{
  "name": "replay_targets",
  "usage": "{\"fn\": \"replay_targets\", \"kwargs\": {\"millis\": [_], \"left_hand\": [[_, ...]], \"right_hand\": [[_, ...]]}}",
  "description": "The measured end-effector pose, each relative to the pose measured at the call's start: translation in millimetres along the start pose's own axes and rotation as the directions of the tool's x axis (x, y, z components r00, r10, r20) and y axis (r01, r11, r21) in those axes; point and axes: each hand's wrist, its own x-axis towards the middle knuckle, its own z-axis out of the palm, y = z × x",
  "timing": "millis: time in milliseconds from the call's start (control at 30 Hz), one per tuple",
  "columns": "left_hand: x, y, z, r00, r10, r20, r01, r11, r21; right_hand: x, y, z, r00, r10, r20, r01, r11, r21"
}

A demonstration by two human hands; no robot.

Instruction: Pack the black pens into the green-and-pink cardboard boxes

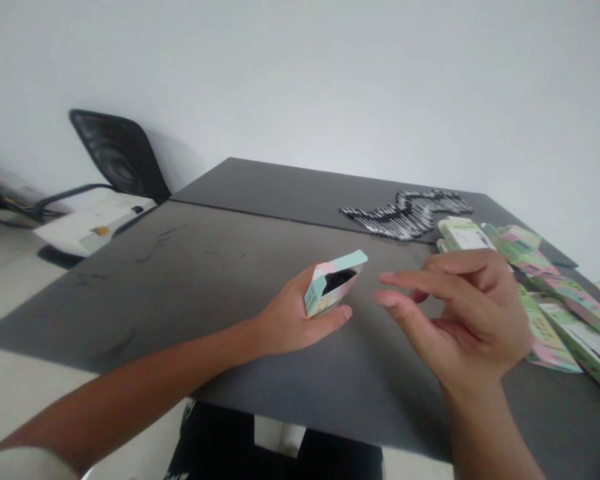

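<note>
My left hand is wrapped around a small pastel green and pink carton. One end of the carton is open, with a teal flap standing up, and something dark shows inside. To the right of it, my right hand hovers over the table, apart from the carton. Its thumb and forefinger are stretched toward the carton with a small gap between the tips, and nothing shows between them. The other fingers are curled.
Several flat green and pink cartons lie on the right of the dark grey table, partly behind my right hand. Farther back, many thin black and white sticks, perhaps pens, lie in a wavy row. A black mesh chair stands left.
</note>
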Motion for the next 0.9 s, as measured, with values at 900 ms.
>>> {"fn": "replay_targets", "kwargs": {"millis": [900], "left_hand": [[4,18,-9.4,0.817,-0.126,0.562,0.444,0.758,-0.477]], "right_hand": [[-13,-3,25,0.952,0.163,0.258,-0.225,0.946,0.232]]}}
